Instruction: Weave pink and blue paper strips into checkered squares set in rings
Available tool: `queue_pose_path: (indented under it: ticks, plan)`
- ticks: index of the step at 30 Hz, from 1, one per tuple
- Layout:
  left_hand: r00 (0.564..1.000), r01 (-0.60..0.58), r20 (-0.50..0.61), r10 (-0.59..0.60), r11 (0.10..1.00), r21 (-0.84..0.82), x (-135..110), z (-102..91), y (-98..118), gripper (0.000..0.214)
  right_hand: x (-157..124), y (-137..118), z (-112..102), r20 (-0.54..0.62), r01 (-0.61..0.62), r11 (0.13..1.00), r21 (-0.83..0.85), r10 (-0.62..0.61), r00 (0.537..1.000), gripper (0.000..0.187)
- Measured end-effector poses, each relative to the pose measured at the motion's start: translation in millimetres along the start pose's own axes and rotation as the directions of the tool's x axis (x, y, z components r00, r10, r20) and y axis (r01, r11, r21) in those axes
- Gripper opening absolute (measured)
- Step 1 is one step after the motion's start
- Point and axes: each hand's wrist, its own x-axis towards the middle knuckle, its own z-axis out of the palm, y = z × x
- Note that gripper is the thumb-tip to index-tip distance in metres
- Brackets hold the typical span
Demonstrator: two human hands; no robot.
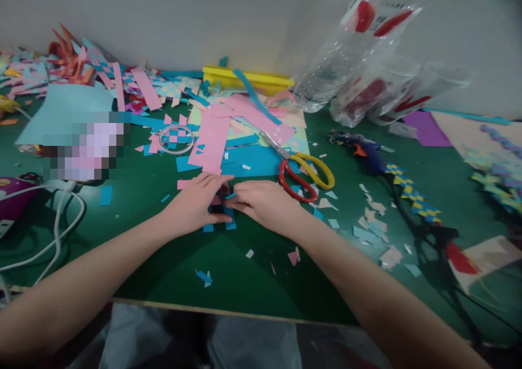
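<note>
My left hand (193, 203) rests on the table over a small set of crossed paper strips. Its fingers curl over them, and its thumb presses near the blue strips (230, 220), whose ends stick out below. A pink strip end (184, 184) shows beside the left fingers. Close by on the right, my right hand (267, 204) has thumb and forefinger pinched on a small blue strip piece at the same spot. The hands hide most of the crossed strips. Just beyond my right hand lie scissors (285, 155) with one red and one yellow handle.
Cut pink paper (212, 135) and blue paper (261, 161) lie ahead. A round clear ring (176, 139) sits on a checkered piece. Glue gun (367, 151), woven strip (411, 192) and plastic-wrapped cups (428, 86) are to the right. White cables (59, 233) run left. Scraps are scattered about.
</note>
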Motion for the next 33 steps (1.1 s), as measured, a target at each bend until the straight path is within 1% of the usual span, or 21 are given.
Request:
queue_pose_path:
  ticks: [3,6,10,13,16,21,24,28,31,33]
  plan:
    - [1.000,-0.015,-0.004,0.015,1.000,-0.003,1,0.4,-1,0.074,0,-2,2,-0.021,0.015,0.991,-0.133,-0.018,1.000,0.019]
    - [0.999,-0.031,-0.006,0.031,0.999,-0.006,1,0.3,-2,0.073,0,-7,6,-0.036,0.052,0.959,-0.279,-0.065,0.997,0.021]
    - [0.999,-0.044,-0.005,0.044,0.999,-0.009,1,0.7,-3,0.073,-2,-12,7,-0.009,0.084,0.922,-0.379,-0.094,0.996,0.020]
    - [0.999,-0.043,-0.005,0.043,0.999,0.009,1,1.6,-3,0.073,-2,-11,9,-0.010,0.072,0.917,-0.393,-0.083,0.997,0.019]
    - [0.999,-0.042,-0.010,0.042,0.999,0.017,0,1.8,-4,0.074,-2,-7,11,-0.008,0.072,0.927,-0.367,-0.080,0.997,0.016]
    - [0.999,-0.037,-0.005,0.037,0.999,0.010,0,1.3,-3,0.075,-5,0,10,-0.088,0.106,0.943,-0.315,-0.140,0.986,0.019]
    - [0.999,-0.035,-0.006,0.035,0.999,0.008,0,1.4,-3,0.075,-6,0,8,-0.093,0.122,0.949,-0.289,-0.155,0.984,0.021]
    - [0.999,-0.041,-0.010,0.042,0.999,0.007,0,1.2,-3,0.075,-4,-5,8,-0.094,0.106,0.935,-0.338,-0.146,0.985,0.026]
    - [0.999,-0.041,-0.006,0.041,0.999,0.009,0,0.8,-3,0.074,-2,-8,9,-0.071,0.110,0.914,-0.391,-0.149,0.986,0.025]
    - [0.999,-0.044,-0.011,0.044,0.999,0.004,1,0.9,-3,0.074,-2,-8,9,-0.073,0.106,0.918,-0.381,-0.144,0.987,0.024]
